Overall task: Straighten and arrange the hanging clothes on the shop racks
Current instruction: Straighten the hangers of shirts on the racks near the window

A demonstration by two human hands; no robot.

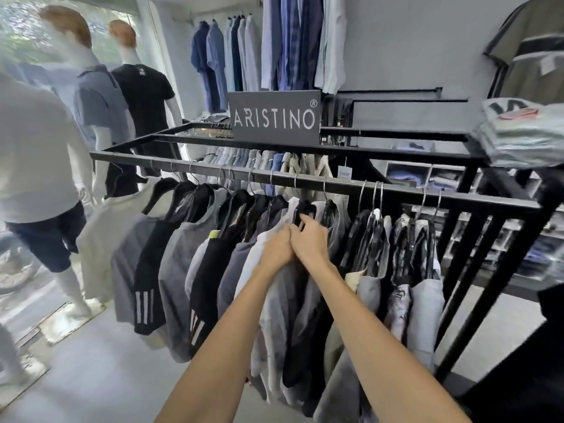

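Observation:
A black metal rack point(305, 182) runs across the middle, hung with several grey, black and white shirts on hangers. Both my hands reach into the middle of the row, side by side and touching. My left hand point(276, 247) grips a light grey shirt point(274, 306) near its shoulder. My right hand point(309, 238) has its fingers curled into a dark shirt point(303, 210) near its collar, just below the rail. The fingertips of both hands are hidden in the fabric.
An Aristino sign point(274, 117) stands on the rack's top frame. Folded shirts point(525, 132) are stacked at the right end. Three mannequins point(100, 99) stand at the left by the window. Blue shirts point(293, 41) hang on the back wall.

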